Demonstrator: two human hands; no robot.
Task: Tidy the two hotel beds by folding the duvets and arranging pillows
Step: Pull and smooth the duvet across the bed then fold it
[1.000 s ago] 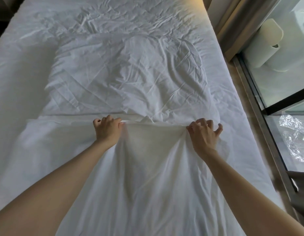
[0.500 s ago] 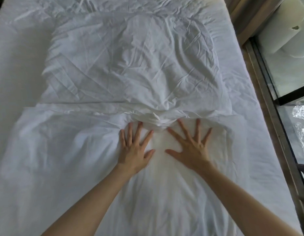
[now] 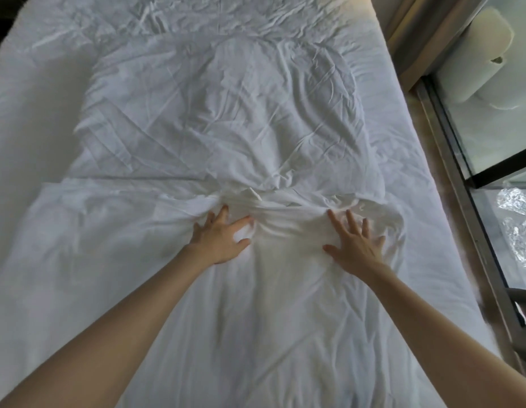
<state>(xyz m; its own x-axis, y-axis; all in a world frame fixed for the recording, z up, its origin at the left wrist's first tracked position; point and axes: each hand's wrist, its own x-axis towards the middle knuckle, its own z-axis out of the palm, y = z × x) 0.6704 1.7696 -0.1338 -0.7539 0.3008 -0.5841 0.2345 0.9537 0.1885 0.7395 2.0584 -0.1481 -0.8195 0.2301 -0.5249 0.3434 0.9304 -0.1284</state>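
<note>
Curtain [image 3: 409, 36]: tan folds hanging at the top right of the view.
Floor strip [image 3: 453, 207]: narrow brownish band running diagonally down the right side.
Metal frame [image 3: 471, 201]: grey track just beside the floor strip, following the same diagonal.
Glass pane [image 3: 497, 136]: hazy and pale, beyond the frame.
Black bar [image 3: 506, 171]: dark crosspiece slanting across the glass.
Cream cylinder [image 3: 473, 57]: rounded pale shape behind the glass, tilted; what it is cannot be told.
Crinkled plastic [image 3: 518, 231]: clear, shiny, below the black bar at the right edge.
</note>
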